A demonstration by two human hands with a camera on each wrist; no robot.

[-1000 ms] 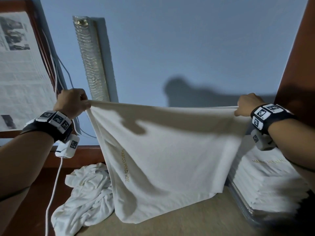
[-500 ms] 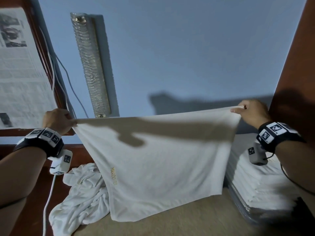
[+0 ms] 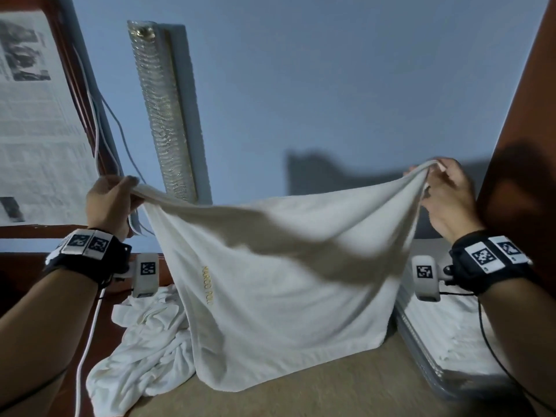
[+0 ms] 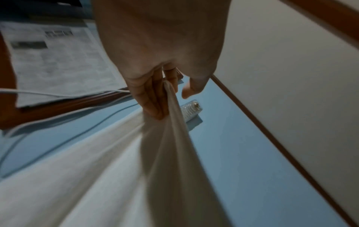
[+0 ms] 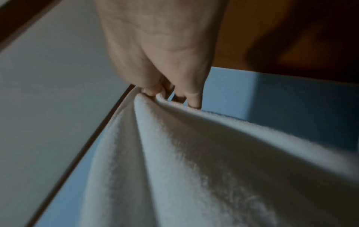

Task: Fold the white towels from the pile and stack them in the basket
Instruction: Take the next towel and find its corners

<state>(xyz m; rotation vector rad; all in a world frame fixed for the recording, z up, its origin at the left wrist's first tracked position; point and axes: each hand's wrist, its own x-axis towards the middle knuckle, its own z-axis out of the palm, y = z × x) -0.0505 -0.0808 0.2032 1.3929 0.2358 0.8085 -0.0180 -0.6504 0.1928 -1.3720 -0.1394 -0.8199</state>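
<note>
Above the table (image 3: 346,389), both hands, left hand (image 3: 109,203) and right hand (image 3: 448,197), pinch the top corners of one unfolded white towel (image 3: 279,296); folded towels (image 3: 451,335) already fill the basket (image 3: 421,353), while a crumpled pile (image 3: 144,344) remains.

A second ago the white towel (image 3: 279,284) was stretched taut, its top edge a straight line between the two hands; now that edge sags in a shallow curve and the cloth bunches into folds at each held corner; the left hand (image 3: 106,203) and the right hand (image 3: 448,197) have drawn nearer to each other, slackening the towel; the left hand, level with the right at first, dipped lower half a second ago and is level with it again; the towel's hanging face has gone from flat to rippled.
</note>
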